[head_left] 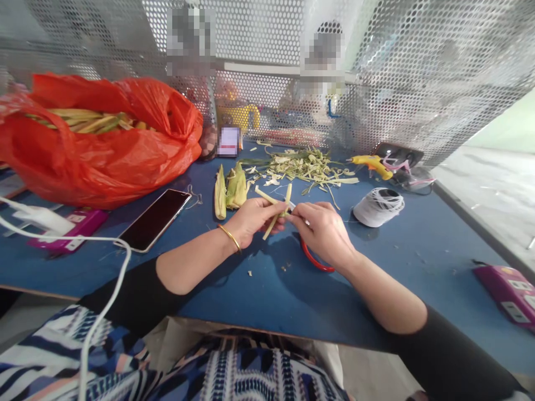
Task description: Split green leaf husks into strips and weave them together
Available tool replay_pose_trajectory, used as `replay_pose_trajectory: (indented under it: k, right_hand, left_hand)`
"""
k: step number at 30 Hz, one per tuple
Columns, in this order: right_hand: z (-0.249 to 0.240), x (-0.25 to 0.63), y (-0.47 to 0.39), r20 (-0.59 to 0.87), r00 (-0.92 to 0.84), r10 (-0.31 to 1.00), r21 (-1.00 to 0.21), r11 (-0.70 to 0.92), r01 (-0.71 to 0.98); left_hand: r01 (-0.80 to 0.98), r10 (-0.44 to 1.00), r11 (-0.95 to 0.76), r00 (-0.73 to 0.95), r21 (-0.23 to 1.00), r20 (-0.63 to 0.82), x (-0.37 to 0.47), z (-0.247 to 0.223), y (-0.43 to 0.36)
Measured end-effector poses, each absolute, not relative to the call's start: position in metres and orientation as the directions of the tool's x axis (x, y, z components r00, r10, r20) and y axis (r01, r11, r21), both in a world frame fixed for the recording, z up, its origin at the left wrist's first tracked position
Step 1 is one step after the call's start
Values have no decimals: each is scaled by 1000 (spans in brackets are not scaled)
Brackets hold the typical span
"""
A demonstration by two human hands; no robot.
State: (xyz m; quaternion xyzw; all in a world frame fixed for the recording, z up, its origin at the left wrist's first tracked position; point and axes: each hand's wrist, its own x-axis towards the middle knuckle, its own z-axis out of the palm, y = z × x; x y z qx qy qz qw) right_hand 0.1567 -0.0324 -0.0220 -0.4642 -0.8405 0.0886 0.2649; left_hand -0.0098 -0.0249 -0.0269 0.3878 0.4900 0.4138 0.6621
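Observation:
Crossed pale green strips [273, 224] are pinched between the thumb and fingers of my left hand [256, 218], which has a gold bangle at the wrist. My right hand [321, 227] is closed at the right side of the strips, its fingertips meeting the crossing; what it pinches is too small to make out. Under my right hand the red handle of a tool [315, 260] shows on the blue table [259, 301]. Two folded yellow-green husk pieces [236, 186] lie beyond my left hand. A cone of white thread [378, 207] stands to the right of my right hand.
A red plastic bag [125, 161] of husks fills the back left, with a phone [155, 220] and purple power strip [81, 225] before it. Green scraps [309, 166] and a yellow glue gun [374, 164] lie at the back. Another purple strip [507, 292] is at right.

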Motion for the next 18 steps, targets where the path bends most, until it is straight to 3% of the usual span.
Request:
replay_pose_trajectory:
  k: [3, 5, 7, 11, 18]
  right_hand:
    - [-22, 156, -30, 199, -307, 931, -655, 359, 665]
    - [-21, 156, -27, 75, -204, 976, -839, 173, 517]
    - [-22, 155, -24, -26, -159, 987, -948, 26, 319]
    - [-26, 150, -24, -129, -179, 975, -990, -117, 75]
    - [-34, 148, -24, -54, -44, 998, -998, -54, -12]
  left_hand:
    - [-122, 930, 349, 167, 929, -328, -8, -29, -26]
    - [-106, 926, 349, 188, 931, -326, -8, -30, -27]
    - [-83, 917, 358, 222, 930, -333, -8, -29, -29]
    - [-30, 890, 383, 281, 923, -360, -6, -29, -33]
    - [6, 909, 283, 316, 959, -270, -2, -33, -34]
